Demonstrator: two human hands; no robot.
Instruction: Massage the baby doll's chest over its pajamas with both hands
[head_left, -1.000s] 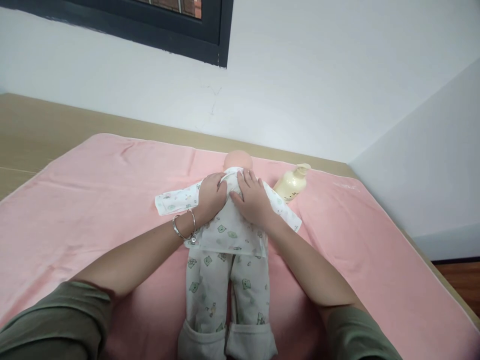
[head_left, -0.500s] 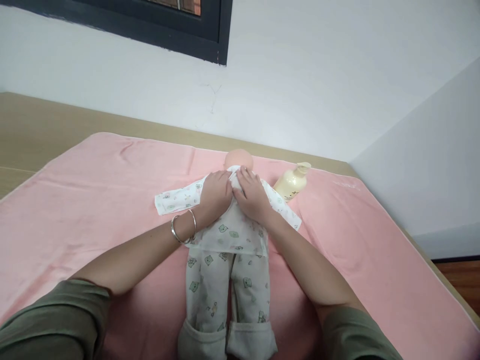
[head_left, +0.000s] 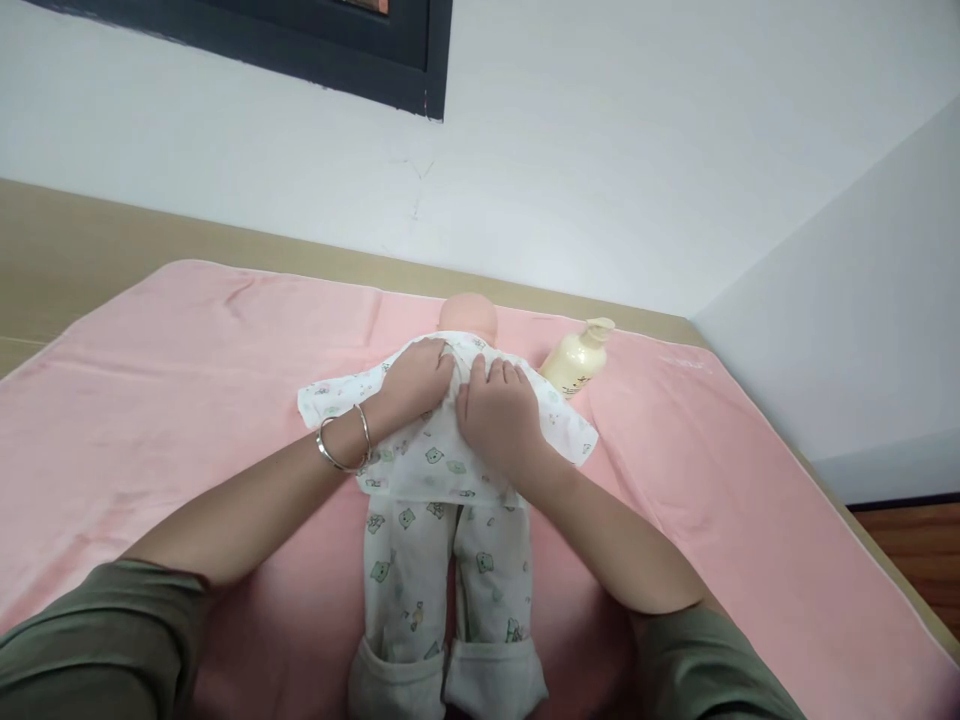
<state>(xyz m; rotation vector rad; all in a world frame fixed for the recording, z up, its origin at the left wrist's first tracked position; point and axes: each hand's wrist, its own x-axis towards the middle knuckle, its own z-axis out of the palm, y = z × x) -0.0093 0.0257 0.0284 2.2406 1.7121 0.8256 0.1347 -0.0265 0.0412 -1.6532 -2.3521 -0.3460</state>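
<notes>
A baby doll lies on the pink sheet, its smooth bare head point(head_left: 469, 316) pointing toward the wall. It wears a thin white printed shirt point(head_left: 442, 465) and matching trousers point(head_left: 409, 570). My left hand point(head_left: 420, 378), with a silver bangle point(head_left: 343, 440) at the wrist, is closed on the upper part of the shirt with bent fingers. Beside it, my right hand point(head_left: 501, 415) rests on the shirt, fingers laid forward and thumb apart. Between the hands the shirt cloth is creased. The doll's hands and feet are hidden.
A cream pump bottle point(head_left: 576, 362) leans over by the doll's right-side sleeve. The pink sheet point(head_left: 712, 500) covers a wooden surface point(head_left: 90, 225) that meets a white wall point(head_left: 570, 160). A dark window frame point(head_left: 360, 60) is above.
Both hands have come slightly down the doll from the neck. My left fingers have curled on the shirt, and the cloth near the neck shows more. The view has shifted a little.
</notes>
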